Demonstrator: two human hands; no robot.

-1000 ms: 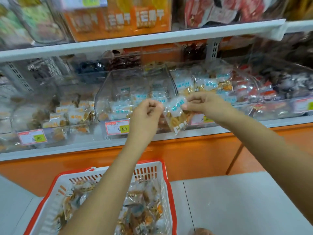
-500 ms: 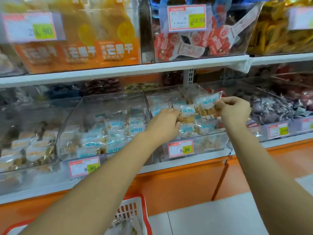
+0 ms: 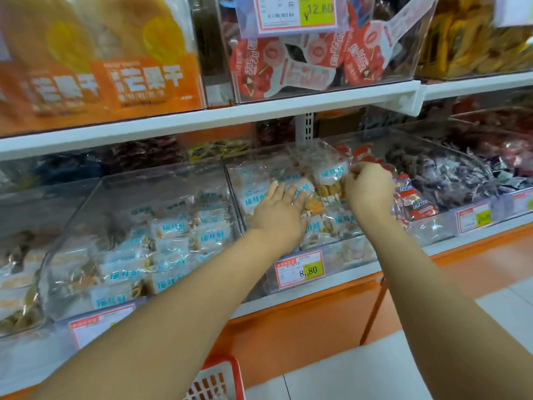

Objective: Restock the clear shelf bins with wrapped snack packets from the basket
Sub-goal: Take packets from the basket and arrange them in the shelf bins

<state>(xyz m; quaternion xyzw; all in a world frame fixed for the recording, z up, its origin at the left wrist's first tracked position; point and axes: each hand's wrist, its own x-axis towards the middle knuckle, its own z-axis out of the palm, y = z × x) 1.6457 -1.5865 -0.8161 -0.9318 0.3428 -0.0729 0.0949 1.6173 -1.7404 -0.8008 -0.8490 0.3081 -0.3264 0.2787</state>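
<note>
Snack packet (image 3: 331, 174): clear wrap, blue print, brown pieces inside. It was held just above the pile in the middle clear bin (image 3: 350, 256), toward the bin's back right.

Right hand (image 3: 367, 189): fingers curled, pinching the packet's right edge. Grip was on the wrapper only.

Left hand (image 3: 279, 210): palm down, fingers straight and spread, lying flat on the packets already in the same bin. It gripped nothing. The two hands were near each other but apart, with the held packet between them.

The bin's front carried a price label (image 3: 300, 269) reading 8.80.

Left neighbour bin (image 3: 86, 215): same blue-print packets, loosely piled, fairly full. Right neighbour bin (image 3: 432, 229): red packets (image 3: 412, 202) at its near left, dark purple wrapped sweets (image 3: 450, 176) behind them. Bin edges there were too blurred to separate.

Basket (image 3: 227, 370): only a red-rimmed white corner showed at the bottom edge, on the floor below the left forearm. Its contents were out of view.

White upper shelf (image 3: 202, 118) ran above the bins. On it were orange bags (image 3: 101, 82) at left and a clear box of red-and-white packets (image 3: 288, 64) at centre, with a 12.80 tag (image 3: 297, 13). Yellow packs at far right were blurred.
</note>
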